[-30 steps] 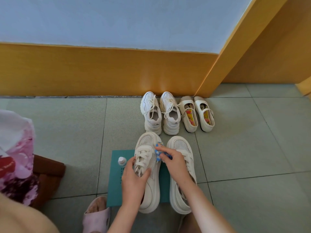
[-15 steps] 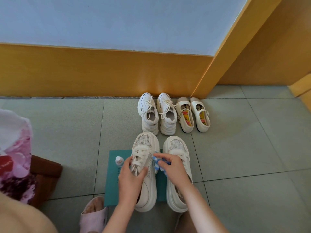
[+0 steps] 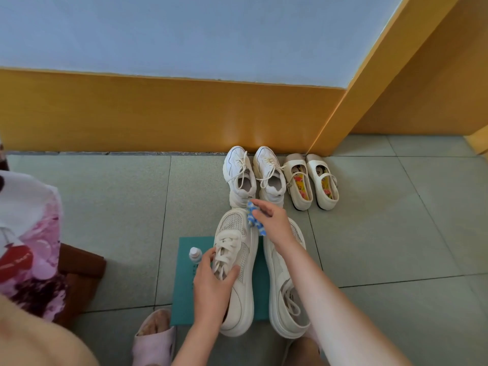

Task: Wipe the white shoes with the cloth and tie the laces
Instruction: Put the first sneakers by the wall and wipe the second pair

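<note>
The left hand (image 3: pixel 211 283) curls its grip round the laced white shoe (image 3: pixel 245 299) on the mat (image 3: pixel 182 286) while the right hand (image 3: pixel 274 223) pinches the cloth (image 3: pixel 254 220) at its toe, where a hard wipe could shove the shoe into the bottle (image 3: pixel 195 254) just beside it.

A: Any text, brand or no. to be read?
B: None legible. Small dark marks are seen on the teal mat (image 3: pixel 184 299), left edge, too small to be made out.
A: Shoes?
B: Tiny dark marks are carried on the heel tab of the back sneaker (image 3: pixel 270 180) & inside the right white shoe (image 3: pixel 277 273); illegible, specks only.
</note>
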